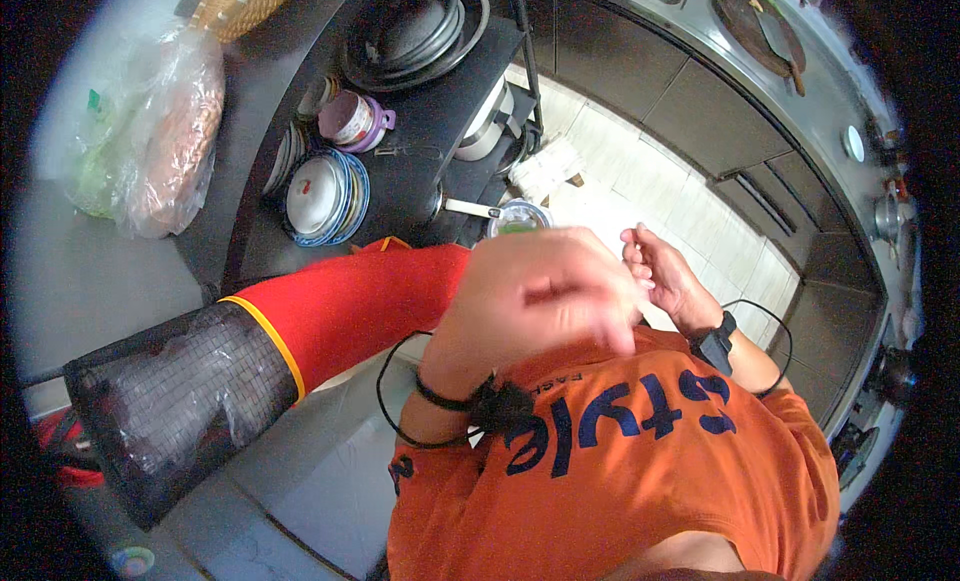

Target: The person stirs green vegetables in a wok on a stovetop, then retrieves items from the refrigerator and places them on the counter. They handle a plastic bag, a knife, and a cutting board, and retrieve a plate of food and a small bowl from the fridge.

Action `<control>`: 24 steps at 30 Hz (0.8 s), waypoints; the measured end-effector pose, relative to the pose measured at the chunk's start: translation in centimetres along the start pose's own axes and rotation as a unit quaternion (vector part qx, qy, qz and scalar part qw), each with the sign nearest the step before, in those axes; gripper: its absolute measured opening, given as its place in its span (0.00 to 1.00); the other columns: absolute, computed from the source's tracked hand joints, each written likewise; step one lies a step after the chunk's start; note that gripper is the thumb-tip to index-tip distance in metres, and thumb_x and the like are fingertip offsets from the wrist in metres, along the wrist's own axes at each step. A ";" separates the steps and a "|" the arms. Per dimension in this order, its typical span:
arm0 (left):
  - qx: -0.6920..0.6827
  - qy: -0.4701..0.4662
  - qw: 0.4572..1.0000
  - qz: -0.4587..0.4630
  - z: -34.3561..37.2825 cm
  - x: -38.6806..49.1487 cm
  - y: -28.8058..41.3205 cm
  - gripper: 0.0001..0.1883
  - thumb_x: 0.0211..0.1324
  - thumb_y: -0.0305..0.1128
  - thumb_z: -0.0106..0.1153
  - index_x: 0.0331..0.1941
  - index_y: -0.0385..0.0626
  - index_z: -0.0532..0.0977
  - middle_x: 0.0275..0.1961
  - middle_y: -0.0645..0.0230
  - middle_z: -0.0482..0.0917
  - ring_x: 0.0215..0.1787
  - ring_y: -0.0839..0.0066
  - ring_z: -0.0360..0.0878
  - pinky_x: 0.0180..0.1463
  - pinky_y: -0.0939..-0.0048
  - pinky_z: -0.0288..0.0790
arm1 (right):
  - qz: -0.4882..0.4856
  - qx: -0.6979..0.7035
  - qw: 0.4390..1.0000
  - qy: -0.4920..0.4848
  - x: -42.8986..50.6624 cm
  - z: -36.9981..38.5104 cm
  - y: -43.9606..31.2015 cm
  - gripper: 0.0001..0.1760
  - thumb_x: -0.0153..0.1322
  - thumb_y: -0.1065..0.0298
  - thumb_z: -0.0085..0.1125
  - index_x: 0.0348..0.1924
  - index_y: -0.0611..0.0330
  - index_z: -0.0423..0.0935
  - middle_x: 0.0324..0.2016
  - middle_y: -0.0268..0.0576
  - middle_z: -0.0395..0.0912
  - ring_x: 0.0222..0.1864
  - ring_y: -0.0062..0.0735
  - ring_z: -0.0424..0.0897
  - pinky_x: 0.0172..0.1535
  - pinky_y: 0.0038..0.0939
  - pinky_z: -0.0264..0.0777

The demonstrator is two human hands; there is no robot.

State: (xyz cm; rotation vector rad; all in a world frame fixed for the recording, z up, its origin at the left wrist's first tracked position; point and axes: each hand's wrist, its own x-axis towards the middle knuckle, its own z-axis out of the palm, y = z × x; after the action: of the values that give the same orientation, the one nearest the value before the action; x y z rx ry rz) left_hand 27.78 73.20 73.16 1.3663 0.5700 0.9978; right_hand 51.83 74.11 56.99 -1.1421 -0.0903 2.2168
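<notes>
My left hand (551,292), blurred and close to the camera, is raised before my orange shirt with its fingers bent; whether it grips something cannot be told. Just to its right, my right hand (660,270) has its fingers curled, and its fingertips are partly hidden behind the left. A dark band with a black device sits on each wrist. Beyond the left hand a bowl (517,215) with green contents is partly hidden. A red fabric and black mesh bag (202,393) with clear plastic inside lies to the left of my left forearm.
Stacked plates (315,198), a purple-rimmed bowl (352,122) and dark pans (409,26) stand on a black rack. Plastic bags of food (169,146) lie on the left counter. At upper right, a cleaver (772,33) rests on a round cutting board (735,30).
</notes>
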 end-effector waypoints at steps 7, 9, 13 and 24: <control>-0.332 -0.212 0.873 0.288 7.9 6.9 3.5 0.09 0.64 0.27 0.53 0.36 0.34 0.80 0.41 0.54 0.80 0.34 0.68 0.81 0.32 0.77 0.76 | -0.050 0.027 0.997 0.043 -2.3 -8.5 -1.8 0.11 0.75 0.68 0.42 0.48 0.61 0.67 0.27 0.35 0.70 0.20 0.18 0.65 0.19 0.18 0.57; -0.356 -0.251 0.822 0.366 10.4 9.7 1.6 0.07 0.62 0.25 0.56 0.36 0.33 0.80 0.39 0.55 0.80 0.30 0.68 0.81 0.31 0.77 0.76 | -0.077 0.053 0.995 0.033 -3.0 -10.6 -2.7 0.10 0.76 0.70 0.43 0.48 0.62 0.67 0.28 0.36 0.72 0.20 0.18 0.66 0.19 0.18 0.58; -0.345 -0.286 0.823 0.349 11.9 12.4 0.1 0.07 0.62 0.26 0.54 0.38 0.34 0.78 0.38 0.55 0.80 0.33 0.66 0.81 0.34 0.75 0.76 | -0.097 0.090 0.990 0.055 -3.9 -12.7 -5.7 0.08 0.77 0.65 0.46 0.43 0.60 0.69 0.25 0.32 0.71 0.19 0.14 0.63 0.18 0.16 0.55; -0.194 0.169 0.966 0.015 10.7 13.2 -6.2 0.12 0.67 0.32 0.43 0.47 0.38 0.71 0.48 0.61 0.77 0.49 0.69 0.76 0.54 0.70 0.69 | -0.350 -0.084 0.925 -0.124 -4.6 0.1 -16.5 0.13 0.78 0.58 0.45 0.37 0.56 0.70 0.14 0.23 0.53 0.14 0.12 0.51 0.16 0.18 0.43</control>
State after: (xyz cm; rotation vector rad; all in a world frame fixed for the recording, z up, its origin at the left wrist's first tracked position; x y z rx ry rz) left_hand 44.78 79.21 71.67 0.8658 0.5692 1.3040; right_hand 62.03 84.65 65.75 -0.7386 -0.6949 1.7036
